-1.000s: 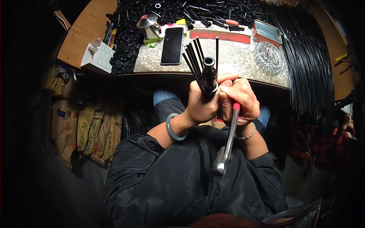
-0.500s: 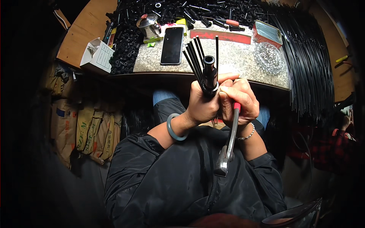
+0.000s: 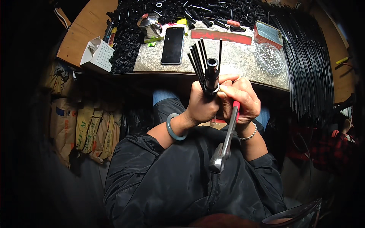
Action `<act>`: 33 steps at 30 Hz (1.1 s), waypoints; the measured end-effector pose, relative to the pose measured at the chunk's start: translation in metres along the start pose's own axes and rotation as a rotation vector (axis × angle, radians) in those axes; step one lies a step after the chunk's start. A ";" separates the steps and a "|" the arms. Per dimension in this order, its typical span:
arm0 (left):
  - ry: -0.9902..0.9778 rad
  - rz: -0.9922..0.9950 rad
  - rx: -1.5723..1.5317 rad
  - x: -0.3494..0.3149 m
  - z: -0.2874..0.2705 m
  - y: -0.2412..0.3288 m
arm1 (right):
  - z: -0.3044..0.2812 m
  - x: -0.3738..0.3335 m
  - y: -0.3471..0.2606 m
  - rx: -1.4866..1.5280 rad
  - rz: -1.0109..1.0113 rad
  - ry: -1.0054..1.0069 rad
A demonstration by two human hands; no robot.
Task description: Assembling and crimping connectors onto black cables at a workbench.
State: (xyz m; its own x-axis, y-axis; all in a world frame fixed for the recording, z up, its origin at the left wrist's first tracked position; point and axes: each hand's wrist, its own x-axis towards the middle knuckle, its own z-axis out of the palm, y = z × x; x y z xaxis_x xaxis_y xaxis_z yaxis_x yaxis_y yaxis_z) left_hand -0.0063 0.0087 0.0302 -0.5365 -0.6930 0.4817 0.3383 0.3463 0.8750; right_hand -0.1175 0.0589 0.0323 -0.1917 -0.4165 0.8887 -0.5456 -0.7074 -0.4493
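My left hand (image 3: 202,103) is closed around the base of a black tubular hub (image 3: 212,76), which stands upright with its open end toward me. Several thin black rods (image 3: 195,64) fan up from it on the left, and one stands alone on the right. Against the hub's right side, the fingertips of my right hand (image 3: 245,99) are pinched at a pale ring; what lies between them is too small to make out. That same hand also grips red-handled pliers (image 3: 229,138), their metal head hanging down in front of my dark jacket.
On the workbench (image 3: 152,62) lie a phone (image 3: 172,45), a red strip (image 3: 220,37), a metal pot (image 3: 149,24) and a clear dish (image 3: 270,59). Black parts pile up behind; long black rods (image 3: 308,64) overhang the right edge. A white box (image 3: 100,57) stands left, above sacks (image 3: 64,125).
The hub and its rods have shifted slightly right. The pliers' head has swung a little to the left and up. Both hands keep their grips.
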 end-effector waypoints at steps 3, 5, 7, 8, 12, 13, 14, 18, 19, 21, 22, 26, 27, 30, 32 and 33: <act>-0.078 0.082 0.115 0.003 -0.006 0.001 | -0.006 0.009 -0.001 0.130 0.113 -0.101; -0.070 0.035 0.070 0.006 -0.006 0.005 | -0.012 0.018 -0.005 0.216 0.279 -0.189; -0.090 -0.007 0.083 0.007 -0.009 -0.005 | -0.021 0.024 -0.014 0.212 0.463 -0.246; -0.095 -0.101 0.088 0.005 -0.016 -0.010 | -0.021 0.031 -0.024 0.203 0.575 -0.276; 0.156 -0.281 -0.241 0.011 -0.021 0.016 | -0.062 0.045 -0.037 0.132 0.802 -0.796; 0.122 -0.242 -0.139 0.010 -0.024 0.011 | -0.069 0.041 -0.038 0.137 0.798 -0.804; 0.123 -0.243 -0.142 0.011 -0.024 0.012 | -0.076 0.036 -0.039 0.192 0.919 -0.834; 0.113 -0.294 -0.125 0.012 -0.019 0.013 | -0.076 0.036 -0.044 0.179 0.960 -0.970; 0.150 -0.299 -0.180 0.012 -0.016 0.015 | -0.076 0.038 -0.045 0.180 0.961 -0.967; 0.157 -0.316 -0.221 0.012 -0.017 0.016 | -0.076 0.043 -0.043 0.169 0.992 -0.975; 0.155 -0.316 -0.222 0.012 -0.017 0.015 | -0.077 0.048 -0.044 0.168 0.993 -0.973; 0.135 -0.270 -0.189 0.010 -0.017 0.013 | -0.081 0.063 -0.044 0.111 0.996 -1.075; 0.139 -0.276 -0.192 0.010 -0.017 0.013 | -0.082 0.069 -0.046 0.069 1.039 -1.123; 0.091 -0.250 -0.093 0.007 -0.019 0.010 | -0.083 0.078 -0.052 -0.012 1.100 -1.185; 0.085 -0.153 0.009 0.010 -0.019 0.011 | -0.082 0.075 -0.054 -0.022 1.245 -1.160; 0.078 -0.056 0.111 0.012 -0.019 0.010 | -0.082 0.074 -0.054 -0.021 1.247 -1.160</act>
State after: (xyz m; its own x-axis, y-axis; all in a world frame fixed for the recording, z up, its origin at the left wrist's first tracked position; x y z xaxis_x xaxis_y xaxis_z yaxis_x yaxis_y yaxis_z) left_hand 0.0057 -0.0083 0.0439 -0.4887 -0.7589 0.4305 0.2198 0.3704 0.9025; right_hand -0.1686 0.1130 0.1295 0.1666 -0.8449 -0.5084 -0.5480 0.3493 -0.7600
